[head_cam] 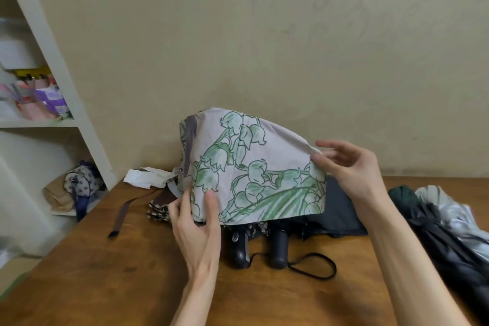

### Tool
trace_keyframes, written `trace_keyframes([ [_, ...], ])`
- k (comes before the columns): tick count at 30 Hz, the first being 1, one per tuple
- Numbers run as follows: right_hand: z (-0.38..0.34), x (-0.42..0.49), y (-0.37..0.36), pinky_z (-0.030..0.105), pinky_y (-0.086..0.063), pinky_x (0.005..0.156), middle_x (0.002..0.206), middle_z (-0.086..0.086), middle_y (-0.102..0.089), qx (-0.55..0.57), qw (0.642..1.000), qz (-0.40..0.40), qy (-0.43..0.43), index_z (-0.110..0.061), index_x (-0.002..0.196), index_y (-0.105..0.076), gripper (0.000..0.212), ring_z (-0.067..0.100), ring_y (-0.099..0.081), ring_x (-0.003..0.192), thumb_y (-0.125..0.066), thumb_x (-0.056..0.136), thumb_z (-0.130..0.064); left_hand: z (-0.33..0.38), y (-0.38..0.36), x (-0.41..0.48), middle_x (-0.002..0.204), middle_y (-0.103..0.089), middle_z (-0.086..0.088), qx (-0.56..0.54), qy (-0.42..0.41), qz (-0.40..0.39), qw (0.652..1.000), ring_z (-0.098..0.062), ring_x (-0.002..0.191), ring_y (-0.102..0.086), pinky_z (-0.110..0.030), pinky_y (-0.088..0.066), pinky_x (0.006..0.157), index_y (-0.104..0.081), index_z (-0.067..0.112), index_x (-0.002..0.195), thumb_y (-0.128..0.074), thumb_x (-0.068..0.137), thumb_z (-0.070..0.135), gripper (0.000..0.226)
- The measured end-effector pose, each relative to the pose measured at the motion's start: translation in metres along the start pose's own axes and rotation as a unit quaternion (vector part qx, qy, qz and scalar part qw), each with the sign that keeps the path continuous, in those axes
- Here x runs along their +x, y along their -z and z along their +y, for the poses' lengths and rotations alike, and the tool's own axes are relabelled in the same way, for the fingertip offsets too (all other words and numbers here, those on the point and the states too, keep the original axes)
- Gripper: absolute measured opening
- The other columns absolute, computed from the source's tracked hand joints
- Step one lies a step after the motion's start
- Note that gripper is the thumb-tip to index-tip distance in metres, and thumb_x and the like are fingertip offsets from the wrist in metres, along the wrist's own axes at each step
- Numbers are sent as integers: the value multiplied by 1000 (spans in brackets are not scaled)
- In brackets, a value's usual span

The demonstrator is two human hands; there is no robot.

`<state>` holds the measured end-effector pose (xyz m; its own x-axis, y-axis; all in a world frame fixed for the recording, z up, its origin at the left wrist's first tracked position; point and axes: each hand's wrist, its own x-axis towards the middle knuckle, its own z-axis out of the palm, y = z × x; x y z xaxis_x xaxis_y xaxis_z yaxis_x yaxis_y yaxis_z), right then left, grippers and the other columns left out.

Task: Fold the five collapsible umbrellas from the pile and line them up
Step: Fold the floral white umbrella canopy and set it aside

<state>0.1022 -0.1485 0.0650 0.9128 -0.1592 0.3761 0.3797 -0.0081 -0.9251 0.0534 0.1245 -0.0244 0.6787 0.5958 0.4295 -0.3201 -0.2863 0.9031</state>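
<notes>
hiding dark umbrellas (341,209) — floral canopy (254,164), left hand (197,222), right hand (349,167) pinching

Wooden surface (105,272), crumpled white paper (143,177) at back edge. White shelf unit (66,82) on the left: spotted bag (82,182) low, stationery cups (39,100) above.

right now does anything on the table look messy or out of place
Nothing looks damaged or spilled. A crumpled white paper lies by the wall, a brown strap trails loose across the wooden table, and unfolded dark and silver umbrellas sit heaped at the right edge.
</notes>
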Motion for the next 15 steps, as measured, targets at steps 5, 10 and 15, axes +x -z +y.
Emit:
trace_keyframes([
  [5,2,-2,1,50,-55,83,90,13,-73,-63,993,-99,-3,-32,120,-77,36,33,-64,81,-85,90,-13,-1,0,0,121,-50,22,-3,-25,-24,999,2,116,-60,-27,-48,99,-64,25,144,-56,92,70,70],
  [10,-8,-5,3,18,-53,87,100,-1,-77,-67,992,-84,68,-28,122,-74,20,12,-71,97,-64,105,-30,-2,-1,1,121,-53,8,23,-60,-43,997,3,113,-60,-7,-44,96,-67,16,140,-58,94,63,67],
  [15,-5,0,17,39,-62,86,103,2,-82,-109,989,-92,45,-13,105,-80,12,26,-77,97,-73,98,-19,-4,-2,-1,121,-52,7,31,-73,-41,996,5,114,-59,-4,-42,96,-67,14,140,-60,94,61,67],
])
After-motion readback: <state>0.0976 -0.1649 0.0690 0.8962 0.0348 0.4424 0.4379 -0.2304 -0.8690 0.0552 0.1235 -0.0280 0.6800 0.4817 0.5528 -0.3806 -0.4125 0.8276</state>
